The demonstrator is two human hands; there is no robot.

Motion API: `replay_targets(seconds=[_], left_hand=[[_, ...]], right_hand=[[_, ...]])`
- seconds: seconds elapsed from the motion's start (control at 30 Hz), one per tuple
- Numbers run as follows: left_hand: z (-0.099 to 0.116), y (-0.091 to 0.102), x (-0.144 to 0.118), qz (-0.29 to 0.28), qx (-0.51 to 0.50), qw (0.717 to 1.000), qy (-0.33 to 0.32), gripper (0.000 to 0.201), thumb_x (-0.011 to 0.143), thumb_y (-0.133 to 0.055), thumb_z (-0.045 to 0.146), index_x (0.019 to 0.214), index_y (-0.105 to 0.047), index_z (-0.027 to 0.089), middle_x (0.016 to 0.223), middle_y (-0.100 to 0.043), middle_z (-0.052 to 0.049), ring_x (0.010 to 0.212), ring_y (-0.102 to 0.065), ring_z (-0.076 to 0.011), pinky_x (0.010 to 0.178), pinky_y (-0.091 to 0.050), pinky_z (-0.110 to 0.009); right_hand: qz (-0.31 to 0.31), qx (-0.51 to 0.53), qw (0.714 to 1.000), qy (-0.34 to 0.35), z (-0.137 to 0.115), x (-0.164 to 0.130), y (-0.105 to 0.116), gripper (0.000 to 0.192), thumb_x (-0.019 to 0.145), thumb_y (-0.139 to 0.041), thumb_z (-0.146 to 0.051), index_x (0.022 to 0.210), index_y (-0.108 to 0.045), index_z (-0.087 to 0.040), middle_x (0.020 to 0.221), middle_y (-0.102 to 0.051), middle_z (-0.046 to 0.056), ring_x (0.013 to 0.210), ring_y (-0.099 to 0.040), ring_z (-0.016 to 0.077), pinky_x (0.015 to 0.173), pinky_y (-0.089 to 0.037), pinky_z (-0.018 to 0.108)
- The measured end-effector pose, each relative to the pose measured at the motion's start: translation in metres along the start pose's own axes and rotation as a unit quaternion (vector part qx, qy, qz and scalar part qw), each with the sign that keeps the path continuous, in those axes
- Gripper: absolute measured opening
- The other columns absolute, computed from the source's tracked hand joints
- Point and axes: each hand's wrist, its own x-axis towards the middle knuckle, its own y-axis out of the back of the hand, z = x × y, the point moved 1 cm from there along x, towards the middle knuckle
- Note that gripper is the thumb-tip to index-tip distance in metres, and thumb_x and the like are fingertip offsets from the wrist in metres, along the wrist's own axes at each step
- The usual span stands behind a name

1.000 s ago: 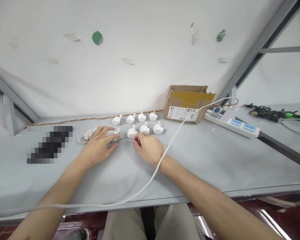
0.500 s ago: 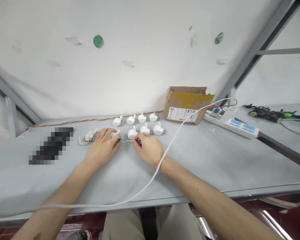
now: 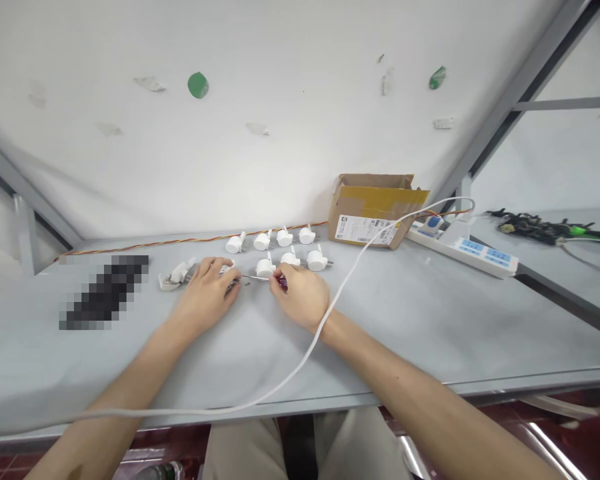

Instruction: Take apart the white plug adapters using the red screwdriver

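Note:
My left hand [image 3: 206, 290] is closed around a white power plug [image 3: 225, 269], which its fingers mostly cover. In my right hand [image 3: 301, 297] is a screwdriver [image 3: 255, 277], its thin metal shaft pointing left towards that plug and its dark reddish handle mostly hidden. Just below the shaft, a tiny dark piece [image 3: 247, 284], perhaps a screw, lies on the table. Another white plug [image 3: 179, 273], apparently opened up, rests left of my left hand. Several white plugs stand behind my hands in two rows, among them a front one [image 3: 265, 266] and a back one [image 3: 235, 243].
An open cardboard box [image 3: 365, 203] stands by the wall. To its right lies a white power strip [image 3: 480, 257], then a dark cable bundle [image 3: 535, 230]. A white cable [image 3: 300, 367] runs across my right wrist. A blurred black object [image 3: 105, 293] lies at left.
The screwdriver has drawn slightly right and up, away from my left fingers. A tiny dark piece now shows on the table below its shaft. My left hand is almost still.

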Motion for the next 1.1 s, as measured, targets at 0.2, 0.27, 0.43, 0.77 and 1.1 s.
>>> replay_targets(seconds=[0.2,0.27,0.43,0.77,1.1], left_hand=[[0.0039,0.0011,-0.0006,0.004,0.003,1.0,-0.019,0.027,0.086,-0.05,0.032,0.107,-0.066,0.026,0.122,-0.053,-0.01,0.115,-0.041,-0.0291,0.095,-0.042,-0.046],[0.0061,0.0017,-0.0005,-0.002,0.002,0.999,-0.039,0.028,0.085,-0.051,0.032,0.108,-0.067,0.03,0.124,-0.053,-0.008,0.116,-0.04,-0.0289,0.096,-0.041,-0.047],[0.0081,0.0028,-0.0003,-0.014,0.012,0.998,-0.058,0.027,0.085,-0.051,0.032,0.105,-0.069,0.034,0.126,-0.054,-0.006,0.117,-0.039,-0.0296,0.098,-0.038,-0.049],[0.008,0.0027,0.0001,0.002,0.034,0.998,-0.046,0.031,0.086,-0.049,0.038,0.109,-0.068,0.028,0.126,-0.055,-0.009,0.12,-0.039,-0.0324,0.103,-0.032,-0.053],[0.0079,0.0025,0.0001,-0.001,0.039,0.998,-0.044,0.029,0.086,-0.049,0.039,0.105,-0.068,0.028,0.123,-0.056,-0.009,0.115,-0.041,-0.0308,0.099,-0.035,-0.05]], right_hand=[[0.018,0.006,1.0,-0.021,0.0012,0.0011,0.0034,0.021,0.092,-0.043,-0.033,0.092,-0.061,-0.023,0.095,-0.071,-0.001,0.077,-0.067,0.0171,0.056,-0.035,0.026],[0.019,0.005,1.0,-0.022,0.0016,0.0012,0.0037,0.021,0.092,-0.042,-0.034,0.092,-0.061,-0.023,0.096,-0.071,-0.001,0.077,-0.067,0.0169,0.055,-0.034,0.026],[0.019,0.009,1.0,-0.015,0.0014,0.001,0.0046,0.021,0.093,-0.041,-0.035,0.093,-0.06,-0.023,0.098,-0.07,0.0,0.078,-0.066,0.0164,0.056,-0.036,0.026],[0.016,0.01,1.0,-0.016,0.0,0.0001,0.0053,0.022,0.093,-0.042,-0.034,0.094,-0.06,-0.023,0.097,-0.071,0.0,0.078,-0.066,0.0168,0.056,-0.036,0.026],[0.024,0.025,0.999,-0.014,0.0008,0.0002,0.0058,0.021,0.093,-0.042,-0.034,0.092,-0.059,-0.023,0.096,-0.071,-0.001,0.077,-0.066,0.0161,0.055,-0.034,0.026]])
